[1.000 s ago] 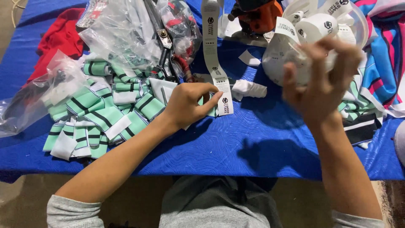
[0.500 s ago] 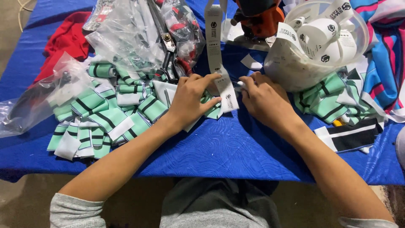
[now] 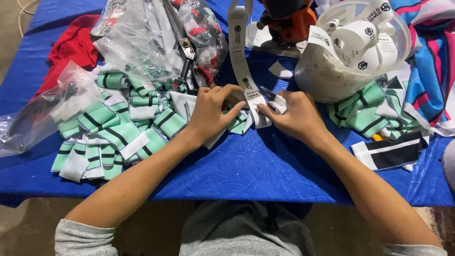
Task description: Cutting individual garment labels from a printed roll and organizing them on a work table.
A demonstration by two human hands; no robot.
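Your left hand (image 3: pixel 211 111) pinches the near end of a long white label tape (image 3: pixel 241 57) that runs away from you toward the far edge of the blue table (image 3: pixel 246 170). Your right hand (image 3: pixel 296 116) grips the same tape end from the right, fingertips closed on it, with a small dark tool partly hidden beneath. Both hands meet at the table's centre. Keep the tape flat and taut between the two grips so one label separates cleanly. Folded green striped cuffs (image 3: pixel 113 132) lie to the left; a clear tub of label rolls (image 3: pixel 350 61) stands far right.
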